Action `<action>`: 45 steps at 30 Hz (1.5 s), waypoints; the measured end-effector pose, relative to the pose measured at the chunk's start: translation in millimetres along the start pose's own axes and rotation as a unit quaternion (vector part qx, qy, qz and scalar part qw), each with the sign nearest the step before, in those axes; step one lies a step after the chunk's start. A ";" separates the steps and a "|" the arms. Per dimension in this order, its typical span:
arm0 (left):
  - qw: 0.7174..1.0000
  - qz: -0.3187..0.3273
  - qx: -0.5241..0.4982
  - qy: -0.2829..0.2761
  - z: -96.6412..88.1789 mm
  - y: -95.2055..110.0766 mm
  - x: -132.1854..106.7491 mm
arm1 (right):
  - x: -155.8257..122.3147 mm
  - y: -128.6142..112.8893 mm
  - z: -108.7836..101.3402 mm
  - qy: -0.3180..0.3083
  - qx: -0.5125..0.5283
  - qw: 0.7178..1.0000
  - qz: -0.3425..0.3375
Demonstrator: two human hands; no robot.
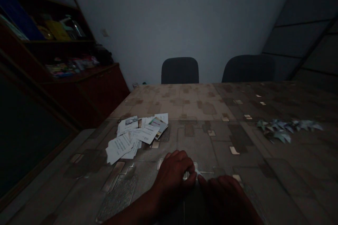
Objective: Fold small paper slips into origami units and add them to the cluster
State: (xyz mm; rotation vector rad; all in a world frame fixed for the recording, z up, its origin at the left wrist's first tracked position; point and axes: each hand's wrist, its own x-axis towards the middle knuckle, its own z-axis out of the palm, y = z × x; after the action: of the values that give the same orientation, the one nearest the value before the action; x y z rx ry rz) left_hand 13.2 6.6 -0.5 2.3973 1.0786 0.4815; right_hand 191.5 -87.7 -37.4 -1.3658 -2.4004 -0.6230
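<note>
Near the front edge of the table, my left hand (pixel 175 170) is closed, with thumb and forefinger pinched together. My right hand (pixel 224 191) is beside it, its fingers curled and its fingertips almost meeting those of the left. Between the fingertips shows a small white piece of paper (pixel 197 173), mostly hidden by the fingers. Beyond my left hand lies a loose, overlapping pile of printed cards (pixel 148 133). Several folded paper pieces (pixel 282 128) lie in a row on the right side of the table.
A patterned cloth covers the table (pixel 195 112). Two dark chairs (pixel 180 70) stand at its far edge, before a pale wall. To the left rises a reddish wooden cabinet (pixel 102 88) with crowded shelves. The room is dim.
</note>
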 end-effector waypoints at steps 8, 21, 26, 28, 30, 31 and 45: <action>1.000 0.000 0.000 0.002 -0.6 0.5 -0.9 | 1.4 -0.5 -0.8 0.018 0.012 1.000 0.014; 1.000 -0.019 -0.007 -0.007 -2.2 2.1 -0.6 | 0.3 -3.1 3.4 0.057 0.034 0.998 0.002; 1.000 -0.016 -0.005 -0.013 -3.2 0.6 0.6 | -3.2 -9.6 6.1 0.049 0.048 0.998 0.010; 1.000 -0.020 -0.003 -0.015 -3.5 0.4 1.1 | -3.9 -10.2 6.5 0.051 0.033 0.998 0.014; 1.000 -0.021 -0.003 -0.017 -4.2 0.8 1.4 | -3.8 -9.8 6.3 0.057 0.017 0.998 0.013; 1.000 -0.021 -0.003 -0.019 -4.7 1.3 1.5 | -3.5 -9.5 6.1 0.058 0.012 0.998 0.012; 1.000 -0.002 -0.005 0.004 -2.2 0.0 -2.2 | -1.3 -6.7 7.5 0.034 0.022 0.999 0.014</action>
State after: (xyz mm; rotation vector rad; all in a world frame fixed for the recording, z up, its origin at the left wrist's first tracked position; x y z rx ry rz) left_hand 10.7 5.5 1.1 2.3851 1.0814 0.4937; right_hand 185.9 -87.8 -46.0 -1.3360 -2.3246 -0.5961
